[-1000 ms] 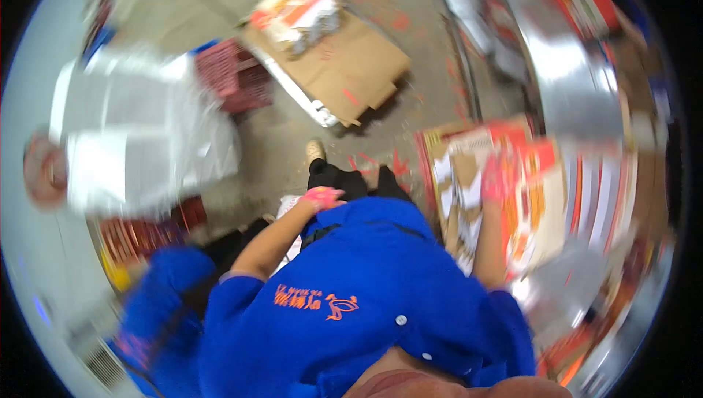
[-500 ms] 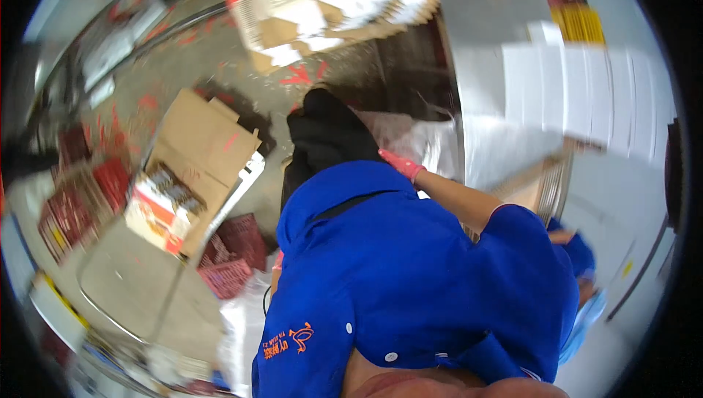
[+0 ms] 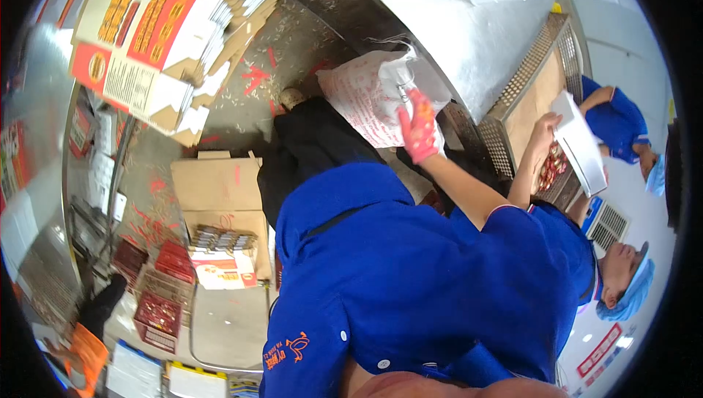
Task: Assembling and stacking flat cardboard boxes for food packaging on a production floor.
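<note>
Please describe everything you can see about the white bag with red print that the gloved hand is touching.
The white bag looks like thin woven or plastic sacking, printed with red marks across its face. It is crumpled and slack, its top loosely gathered with a wrinkled, open edge. It sits slumped against the curved metal surface, above the dark trousers. One hand in a pink glove rests against its right side, fingers spread upward. Which hand this is cannot be told. Its contents are hidden.

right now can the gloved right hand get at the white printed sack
Probably yes: the right hand lies against the white sack, fingers spread, with nothing between them. It does not look closed on the sack.
</note>
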`<state>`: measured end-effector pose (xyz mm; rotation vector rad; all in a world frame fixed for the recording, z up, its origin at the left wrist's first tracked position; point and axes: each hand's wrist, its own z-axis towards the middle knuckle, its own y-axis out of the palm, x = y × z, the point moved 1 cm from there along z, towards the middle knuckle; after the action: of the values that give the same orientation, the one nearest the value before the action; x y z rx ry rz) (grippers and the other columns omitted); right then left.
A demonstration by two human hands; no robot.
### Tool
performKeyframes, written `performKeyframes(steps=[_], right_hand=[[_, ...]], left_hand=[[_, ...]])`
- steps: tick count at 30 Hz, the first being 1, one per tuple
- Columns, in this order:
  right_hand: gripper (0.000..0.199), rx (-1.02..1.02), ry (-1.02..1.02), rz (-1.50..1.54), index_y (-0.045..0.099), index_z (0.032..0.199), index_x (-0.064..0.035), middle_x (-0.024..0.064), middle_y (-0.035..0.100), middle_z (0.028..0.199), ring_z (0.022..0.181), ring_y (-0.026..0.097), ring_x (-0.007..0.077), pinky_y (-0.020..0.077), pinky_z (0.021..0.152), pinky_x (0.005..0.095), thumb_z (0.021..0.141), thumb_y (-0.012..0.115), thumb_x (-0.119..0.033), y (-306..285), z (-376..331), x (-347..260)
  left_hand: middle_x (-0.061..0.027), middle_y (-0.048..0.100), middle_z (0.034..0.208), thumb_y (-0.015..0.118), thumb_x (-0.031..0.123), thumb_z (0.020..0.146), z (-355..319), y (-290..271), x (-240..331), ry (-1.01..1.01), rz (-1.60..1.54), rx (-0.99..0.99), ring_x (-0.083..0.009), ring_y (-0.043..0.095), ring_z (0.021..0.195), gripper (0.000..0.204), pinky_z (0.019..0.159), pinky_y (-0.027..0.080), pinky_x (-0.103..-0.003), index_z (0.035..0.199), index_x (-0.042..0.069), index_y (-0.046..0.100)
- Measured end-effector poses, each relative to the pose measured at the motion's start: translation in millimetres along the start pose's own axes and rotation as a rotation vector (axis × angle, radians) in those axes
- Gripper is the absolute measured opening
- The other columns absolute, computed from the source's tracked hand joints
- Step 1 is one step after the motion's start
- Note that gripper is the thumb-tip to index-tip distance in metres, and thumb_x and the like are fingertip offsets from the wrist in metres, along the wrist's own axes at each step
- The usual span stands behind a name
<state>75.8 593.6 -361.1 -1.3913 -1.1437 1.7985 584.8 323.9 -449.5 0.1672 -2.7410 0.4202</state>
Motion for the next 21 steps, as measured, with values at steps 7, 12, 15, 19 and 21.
performKeyframes(steps=[7,12,15,19,21], right_hand=[[0.033,-0.255,0.172,-0.133,0.055,0.11,-0.0117,0.0178,0.056,0.112,0.1,0.056,0.0338,0.0449,0.08,0.046,0.09,0.041,-0.033,96.3,-56.0,103.9],[0.038,-0.379,0.465,0.002,0.061,0.103,-0.014,0.0124,0.063,0.098,0.094,0.058,0.0315,0.0433,0.081,0.0436,0.089,0.039,-0.041,99.7,-40.6,2.1],[0.039,-0.385,0.441,0.149,0.06,0.106,-0.0136,0.0126,0.063,0.1,0.096,0.058,0.0322,0.0421,0.084,0.0428,0.088,0.04,-0.041,118.1,-53.0,15.3],[0.034,-0.384,0.612,0.622,0.059,0.109,-0.0103,0.0161,0.062,0.104,0.096,0.058,0.0307,0.0433,0.086,0.0391,0.091,0.043,-0.034,155.7,-56.6,72.5],[0.039,-0.181,0.754,0.555,0.057,0.115,-0.0132,0.0151,0.06,0.111,0.108,0.053,0.0311,0.0373,0.095,0.0379,0.088,0.041,-0.037,173.9,-40.2,111.0]], left_hand=[[-0.0159,0.06,0.1,0.045,0.025,0.092,64.6,-53.1,220.2,0.228,0.362,0.1,-0.0256,0.057,0.091,0.029,0.078,0.043,-0.04,0.109,0.003,0.054],[-0.0202,0.043,0.131,0.056,0.03,0.088,110.0,34.7,399.8,0.569,0.402,-0.374,-0.0282,0.043,0.12,0.063,0.1,0.034,-0.036,0.136,-0.001,0.03],[-0.0251,0.022,0.142,0.068,0.047,0.074,137.0,124.0,452.7,0.714,0.534,-0.417,-0.0328,0.023,0.133,0.103,0.108,0.021,-0.038,0.139,-0.006,0.009],[-0.0214,0.05,0.124,0.064,0.022,0.078,183.4,197.0,464.0,0.608,0.33,-0.135,-0.0334,0.052,0.111,0.067,0.09,0.041,-0.039,0.135,0.006,0.034],[-0.0193,0.056,0.114,0.06,0.015,0.078,206.1,209.4,450.1,0.689,0.154,-0.126,-0.0307,0.056,0.102,0.053,0.085,0.044,-0.036,0.127,0.005,0.042]])
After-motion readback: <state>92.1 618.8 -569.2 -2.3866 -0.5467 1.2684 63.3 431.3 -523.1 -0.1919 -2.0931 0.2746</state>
